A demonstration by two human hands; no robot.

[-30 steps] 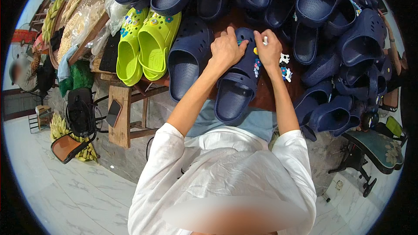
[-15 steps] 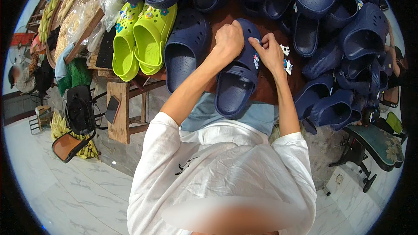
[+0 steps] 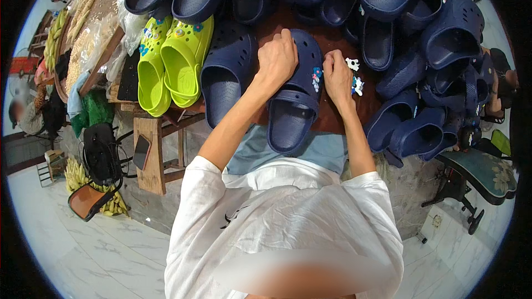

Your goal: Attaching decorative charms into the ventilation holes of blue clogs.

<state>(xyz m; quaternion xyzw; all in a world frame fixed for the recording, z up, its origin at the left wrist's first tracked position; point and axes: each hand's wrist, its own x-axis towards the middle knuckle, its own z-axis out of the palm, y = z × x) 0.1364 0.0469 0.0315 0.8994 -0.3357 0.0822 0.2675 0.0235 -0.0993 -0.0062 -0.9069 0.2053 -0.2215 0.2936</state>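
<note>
A navy clog (image 3: 290, 124) lies in front of me on a brown tabletop, toe pointing away, its heel overhanging the near edge. My left hand (image 3: 279, 55) is closed against the left side of its toe, fingertips curled out of sight. Small blue, red and white shoe charms (image 3: 316, 77) sit on the clog's right side. Just right of them, apart from the clog, my right hand (image 3: 336, 72) has its fingers drawn together; whatever they hold is hidden. Loose white dog-shaped charms (image 3: 353, 64) lie beside that hand. Another navy clog (image 3: 226, 80) stands to the left.
A lime-green pair of clogs (image 3: 183, 69) with charms stands farther left. Many navy clogs (image 3: 451, 33) are piled along the back and right. A phone (image 3: 142, 151) rests on a wooden stool (image 3: 151, 180) below left. A dark padded seat (image 3: 482, 177) is at right.
My right hand has drawn back from the clog's upper, its thumb and fingers closing together. My left hand stays at the toe. The whole view has shifted slightly.
</note>
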